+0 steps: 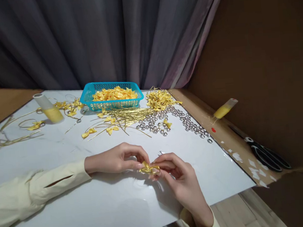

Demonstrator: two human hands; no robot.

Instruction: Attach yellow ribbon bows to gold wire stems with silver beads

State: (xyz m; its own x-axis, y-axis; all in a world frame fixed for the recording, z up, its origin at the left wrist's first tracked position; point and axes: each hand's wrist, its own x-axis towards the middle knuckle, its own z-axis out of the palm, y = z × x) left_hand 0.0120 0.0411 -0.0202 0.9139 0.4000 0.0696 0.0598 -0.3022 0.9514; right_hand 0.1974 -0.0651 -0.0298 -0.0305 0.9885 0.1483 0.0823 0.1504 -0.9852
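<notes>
Between my two hands is a small yellow ribbon bow [149, 168], held just above the white tabletop near its middle. My left hand [120, 158] pinches the bow's left side between thumb and fingers. From the right, my right hand [179, 174] pinches the other side, its fingertips close to those of the left. The fingers partly cover the bow, so I cannot make out what else is in the pinch. Beyond the hands lie gold wire ties [130, 116], loose yellow bows [112, 130] and many silver rings [192, 122].
A blue basket [86, 94] of yellow bows stands at the back, with a heap of yellow bows [159, 99] to its right. A yellow glue bottle [50, 110] stands at left; another bottle [225, 108] is at right. Black scissors [263, 155] lie on cardboard beyond the right edge.
</notes>
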